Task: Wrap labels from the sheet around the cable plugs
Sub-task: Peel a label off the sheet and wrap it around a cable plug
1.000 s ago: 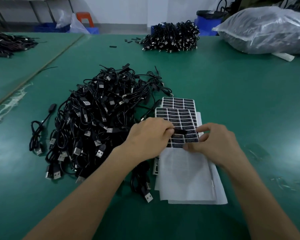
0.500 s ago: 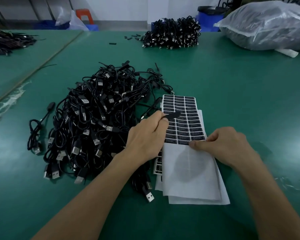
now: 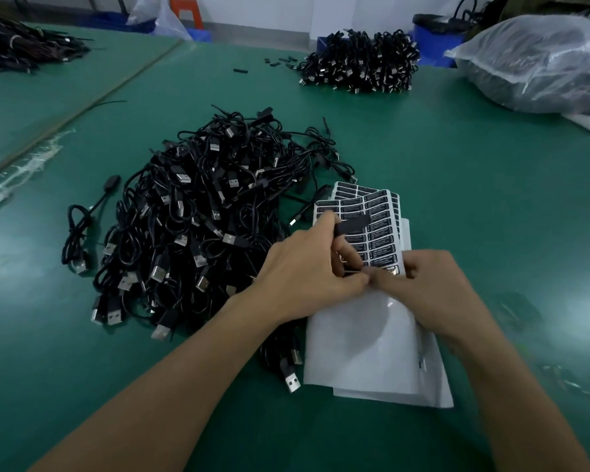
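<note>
Label sheet [image 3: 377, 212], in the head view: white backing with tight rows of small black labels in white print, far end curling up beyond the fingertips, near half bare glossy white, running back under both wrists. Lies on a stack of more white sheets [image 3: 389, 396], on the green table [image 3: 457, 182].

Left hand [image 3: 307, 267]: thumb and forefinger clamped on a cable plug [image 3: 353, 228], a short black block pointing right, held above the label rows. Lower fingers curled, tips meeting the other hand's.

Right hand [image 3: 436, 294]: fingers curled, thumb and forefinger pinching the sheet at its lowest printed row, just beside the left fingertips. Cannot tell whether a label is lifted.

Left of the left knuckles, just beside the sheet's edge: cable pile [image 3: 198, 226], tangled black leads with silver USB ends. Far beyond the fingertips: a neater cable bundle [image 3: 358, 63] and a clear plastic bag [image 3: 542, 63].
</note>
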The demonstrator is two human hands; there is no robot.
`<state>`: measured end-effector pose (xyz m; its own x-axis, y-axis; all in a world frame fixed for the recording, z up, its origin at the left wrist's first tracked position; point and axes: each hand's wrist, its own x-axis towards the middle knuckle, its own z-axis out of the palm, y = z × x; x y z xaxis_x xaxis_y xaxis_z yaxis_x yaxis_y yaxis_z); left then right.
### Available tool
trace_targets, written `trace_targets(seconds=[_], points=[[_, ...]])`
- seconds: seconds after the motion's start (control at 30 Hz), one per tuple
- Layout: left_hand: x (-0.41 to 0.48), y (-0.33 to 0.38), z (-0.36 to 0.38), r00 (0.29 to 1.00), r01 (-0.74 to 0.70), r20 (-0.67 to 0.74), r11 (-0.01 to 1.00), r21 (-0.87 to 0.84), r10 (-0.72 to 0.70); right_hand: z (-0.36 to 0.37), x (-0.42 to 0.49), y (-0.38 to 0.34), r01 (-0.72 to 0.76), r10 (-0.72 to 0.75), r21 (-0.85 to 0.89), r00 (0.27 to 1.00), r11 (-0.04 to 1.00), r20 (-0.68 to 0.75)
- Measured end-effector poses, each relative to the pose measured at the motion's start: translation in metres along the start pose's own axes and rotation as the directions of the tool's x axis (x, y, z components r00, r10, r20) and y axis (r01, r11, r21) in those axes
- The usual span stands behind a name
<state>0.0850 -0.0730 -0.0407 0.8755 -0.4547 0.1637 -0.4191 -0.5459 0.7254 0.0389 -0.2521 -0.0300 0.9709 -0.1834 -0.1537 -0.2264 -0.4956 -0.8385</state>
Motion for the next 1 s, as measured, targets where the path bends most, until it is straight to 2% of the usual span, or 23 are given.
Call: trace_targets(seconds=[0.13,0.3,0.47,0.6,0.77,1.0], points=[[0.002,-0.003,0.002,1.0,-0.012,0.022,0.985,0.171,0.008,-0.019,-0.001,0.001,-0.168,0.14,0.199,0.979,0.966,0.148],[0.002,-0.001,0.001,1.0,-0.015,0.009,0.989,0.147,0.014,-0.026,0.001,0.004,-0.254,0.193,0.339,0.96,0.906,0.204],[0.0,0.007,0.005,0.998,-0.048,-0.037,0.992,0.12,0.052,-0.022,-0.001,0.001,-0.179,0.122,0.308,0.973,0.934,0.197],[0.0,0.015,0.009,0.996,-0.013,-0.085,1.0,0.006,0.014,-0.018,-0.004,-0.002,-0.123,0.071,0.263,0.978,0.957,0.197],[-0.003,0.015,0.007,0.996,-0.002,-0.09,0.986,-0.168,-0.014,-0.015,-0.004,-0.004,-0.096,0.058,0.237,0.985,0.967,0.16],[-0.004,0.014,0.007,0.997,0.021,-0.069,0.97,-0.243,-0.039,-0.014,-0.003,-0.002,-0.036,0.001,0.223,0.988,0.974,0.157]])
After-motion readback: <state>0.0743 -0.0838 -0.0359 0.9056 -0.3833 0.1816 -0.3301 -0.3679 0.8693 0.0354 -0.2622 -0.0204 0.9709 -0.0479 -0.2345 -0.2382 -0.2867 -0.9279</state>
